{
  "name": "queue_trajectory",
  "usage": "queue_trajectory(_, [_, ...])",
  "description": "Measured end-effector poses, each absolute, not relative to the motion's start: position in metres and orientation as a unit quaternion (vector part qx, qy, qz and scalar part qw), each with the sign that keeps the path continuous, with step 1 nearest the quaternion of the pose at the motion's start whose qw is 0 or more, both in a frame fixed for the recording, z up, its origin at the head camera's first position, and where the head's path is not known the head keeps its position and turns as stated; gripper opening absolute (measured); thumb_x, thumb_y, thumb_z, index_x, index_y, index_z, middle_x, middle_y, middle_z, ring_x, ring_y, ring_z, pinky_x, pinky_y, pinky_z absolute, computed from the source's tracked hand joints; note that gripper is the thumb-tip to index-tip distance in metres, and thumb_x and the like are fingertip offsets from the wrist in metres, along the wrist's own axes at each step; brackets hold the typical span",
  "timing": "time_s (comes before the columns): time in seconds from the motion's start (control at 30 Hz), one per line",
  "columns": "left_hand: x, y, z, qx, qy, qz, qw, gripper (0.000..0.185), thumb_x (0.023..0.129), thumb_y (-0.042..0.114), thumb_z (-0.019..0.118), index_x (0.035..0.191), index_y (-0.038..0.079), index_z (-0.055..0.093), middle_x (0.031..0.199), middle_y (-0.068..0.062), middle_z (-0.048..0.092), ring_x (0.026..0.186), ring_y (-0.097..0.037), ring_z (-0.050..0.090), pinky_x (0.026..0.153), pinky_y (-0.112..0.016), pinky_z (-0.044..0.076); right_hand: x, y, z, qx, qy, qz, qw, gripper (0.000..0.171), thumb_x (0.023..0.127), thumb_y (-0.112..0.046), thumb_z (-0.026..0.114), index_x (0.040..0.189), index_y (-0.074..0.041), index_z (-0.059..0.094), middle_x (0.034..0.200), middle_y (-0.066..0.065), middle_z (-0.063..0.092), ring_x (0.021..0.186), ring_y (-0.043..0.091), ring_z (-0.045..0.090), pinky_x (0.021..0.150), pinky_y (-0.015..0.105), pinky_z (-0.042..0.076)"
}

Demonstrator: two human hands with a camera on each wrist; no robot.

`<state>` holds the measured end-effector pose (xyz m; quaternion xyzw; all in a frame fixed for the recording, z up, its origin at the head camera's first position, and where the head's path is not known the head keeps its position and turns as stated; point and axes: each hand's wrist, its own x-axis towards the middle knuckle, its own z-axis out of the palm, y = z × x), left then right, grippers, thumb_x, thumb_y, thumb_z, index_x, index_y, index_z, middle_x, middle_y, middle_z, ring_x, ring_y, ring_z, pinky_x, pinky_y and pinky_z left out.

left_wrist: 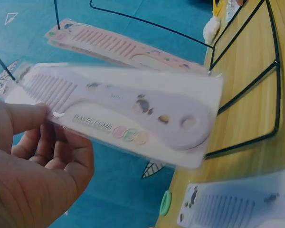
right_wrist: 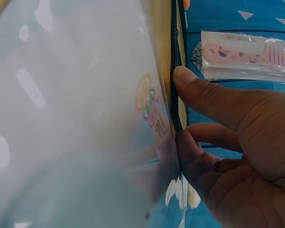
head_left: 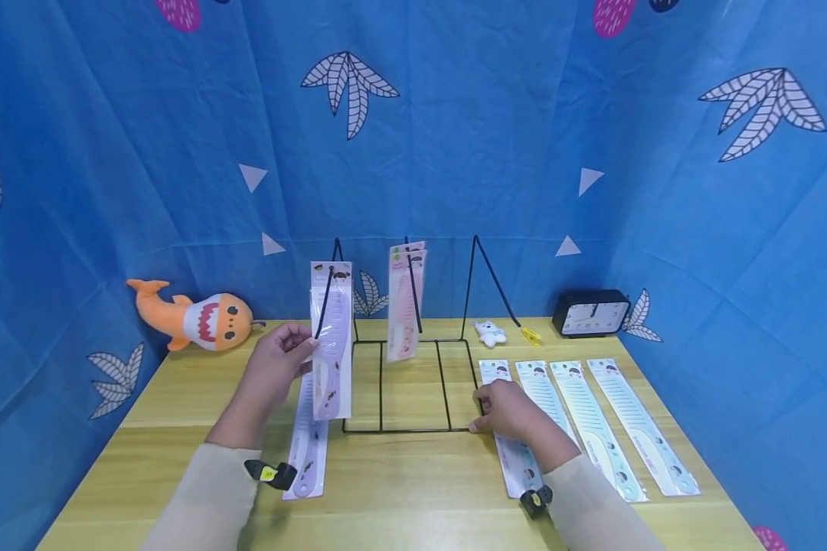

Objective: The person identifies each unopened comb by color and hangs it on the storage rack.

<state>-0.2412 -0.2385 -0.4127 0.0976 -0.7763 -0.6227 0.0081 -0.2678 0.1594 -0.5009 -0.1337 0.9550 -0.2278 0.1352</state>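
A packaged purple comb hangs upright on the left hook of a black wire rack. My left hand pinches its left edge, thumb in front and fingers behind, as the left wrist view shows. Under it, another packaged purple comb lies on the table. Pink packaged combs hang on the middle hook, while the right hook carries no comb. With thumb and fingers, my right hand grips the right side wire of the rack's base, over the leftmost packaged blue-green comb.
Several more blue-green combs lie in a row on the right of the wooden table. Along the back are an orange shark plush, a small white plush figure with a yellow tag, and a black clock.
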Motion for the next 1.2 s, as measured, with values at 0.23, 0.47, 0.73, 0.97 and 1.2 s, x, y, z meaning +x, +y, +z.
queue_trajectory(0.23, [-0.26,-0.229,-0.411,0.119,-0.736,-0.665,0.04,0.013,0.115,0.011,0.052,0.124,0.007,0.061,0.114,-0.004,0.061,0.11,-0.019,0.059,0.086,-0.028,0.06,-0.268,0.159,-0.501,-0.136,0.957,-0.221,0.128,0.031,0.085,-0.025,0.096,0.103,-0.015,0.073,0.082,0.003,0.055,0.08,0.02,0.053,0.068,0.034,0.039])
queue_trajectory(0.47, [-0.276,-0.22,-0.416,0.131,-0.721,-0.677,0.075,0.009,0.113,0.01,0.058,0.116,0.004,0.064,0.102,-0.001,0.058,0.101,-0.016,0.059,0.079,-0.022,0.061,-0.268,0.158,-0.502,-0.133,0.957,-0.225,0.129,0.035,0.084,-0.025,0.096,0.111,-0.013,0.076,0.083,0.003,0.057,0.08,0.019,0.054,0.069,0.033,0.04])
queue_trajectory(0.73, [-0.29,-0.213,-0.42,0.139,-0.705,-0.69,0.092,0.009,0.111,0.008,0.063,0.117,0.002,0.066,0.107,-0.005,0.066,0.107,-0.018,0.063,0.093,-0.031,0.065,-0.266,0.159,-0.502,-0.126,0.957,-0.227,0.131,0.039,0.084,-0.025,0.097,0.116,-0.013,0.077,0.085,0.003,0.057,0.082,0.02,0.054,0.071,0.034,0.041])
queue_trajectory(0.97, [-0.301,-0.215,-0.426,0.14,-0.737,-0.656,0.084,0.014,0.11,0.016,0.066,0.119,0.006,0.062,0.121,-0.01,0.069,0.113,-0.021,0.064,0.112,-0.045,0.06,-0.266,0.159,-0.502,-0.132,0.955,-0.23,0.131,0.033,0.084,-0.025,0.097,0.105,-0.013,0.075,0.081,0.003,0.056,0.078,0.02,0.053,0.068,0.033,0.04])
queue_trajectory(1.2, [-0.312,-0.215,-0.426,0.118,-0.759,-0.637,0.058,0.027,0.113,0.022,0.062,0.135,0.007,0.062,0.137,-0.014,0.068,0.129,-0.027,0.063,0.119,-0.047,0.055,-0.268,0.16,-0.502,-0.127,0.953,-0.238,0.135,0.032,0.084,-0.025,0.097,0.106,-0.015,0.075,0.079,0.004,0.055,0.075,0.019,0.052,0.066,0.032,0.039])
